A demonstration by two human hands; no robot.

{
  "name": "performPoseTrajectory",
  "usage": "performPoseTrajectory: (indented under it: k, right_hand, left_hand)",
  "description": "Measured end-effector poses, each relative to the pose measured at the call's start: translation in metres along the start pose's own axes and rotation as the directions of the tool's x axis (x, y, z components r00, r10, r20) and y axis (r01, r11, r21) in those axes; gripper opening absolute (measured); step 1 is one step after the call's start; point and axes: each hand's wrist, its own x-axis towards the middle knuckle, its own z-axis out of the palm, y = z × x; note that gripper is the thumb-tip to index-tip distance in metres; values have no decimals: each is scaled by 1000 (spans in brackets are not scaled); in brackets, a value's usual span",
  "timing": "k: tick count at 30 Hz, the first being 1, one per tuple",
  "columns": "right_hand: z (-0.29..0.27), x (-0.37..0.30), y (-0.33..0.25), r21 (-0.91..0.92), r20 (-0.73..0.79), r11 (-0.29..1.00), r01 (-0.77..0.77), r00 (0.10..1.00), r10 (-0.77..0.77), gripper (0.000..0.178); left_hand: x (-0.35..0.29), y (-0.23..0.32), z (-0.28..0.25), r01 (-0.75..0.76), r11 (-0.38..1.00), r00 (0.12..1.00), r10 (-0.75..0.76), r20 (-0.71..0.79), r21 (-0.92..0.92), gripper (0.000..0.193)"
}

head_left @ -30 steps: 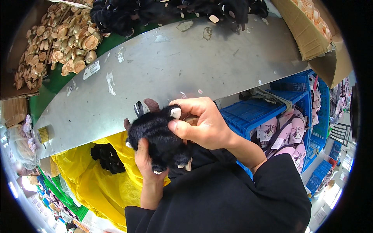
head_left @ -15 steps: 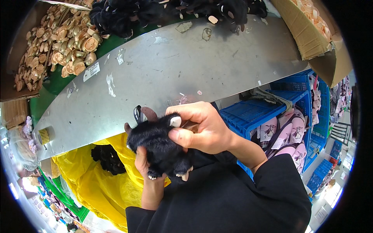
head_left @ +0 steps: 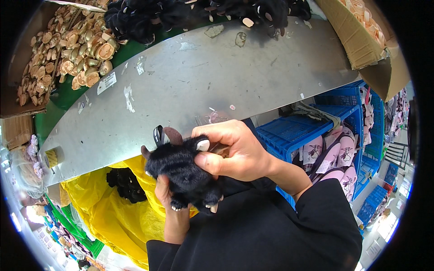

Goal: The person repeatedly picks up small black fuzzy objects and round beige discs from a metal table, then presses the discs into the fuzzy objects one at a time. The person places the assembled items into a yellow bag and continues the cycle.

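Between my hands, in front of my body, is a small black plush toy (head_left: pixel 181 165) with brown horns, a white-lined ear, pale claws and a dark loop at its top. My left hand (head_left: pixel 163 190) supports it from below and the left, thumb against the fur and most fingers hidden behind it. My right hand (head_left: pixel 242 151) is closed on the toy's right side by the ear, thumb pressed into the fur. Whether those fingers also pinch something small behind the ear cannot be made out.
Ahead lies a grey metal tabletop (head_left: pixel 181 81). Many black plush pieces (head_left: pixel 194 16) are heaped along its far edge. A box of gold-and-peach moulded parts (head_left: pixel 77 49) stands far left, a cardboard box (head_left: pixel 352 40) far right. Lower down are a yellow bag (head_left: pixel 99 207) and blue crates (head_left: pixel 294 131).
The plush toy has shifted slightly left and turned a little in my hands. Both hands keep their grip, moving only slightly with it.
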Motion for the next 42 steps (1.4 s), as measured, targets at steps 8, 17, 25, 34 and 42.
performPoseTrajectory:
  k: [8,17,25,34,42]
  right_hand:
    - [-3,3,0,-30,-28,1000,3,1000,-4,11]
    - [1,6,4,-279,-129,955,98,982,-138,7]
    - [6,7,6,-321,49,930,179,984,-173,11]
    - [1,4,6,-355,8,931,87,996,-90,9]
    - [1,11,0,-422,64,906,23,998,4,13]
  left_hand:
    - [2,2,-10,-58,994,992,47,113,90,72]
    - [-3,15,-2,-35,978,994,55,-90,205,80]
    - [-25,32,-10,-127,887,989,146,-7,444,75]
    - [-29,28,-16,-245,835,969,220,109,493,53]
    - [-15,30,-1,-297,464,952,70,299,835,42]
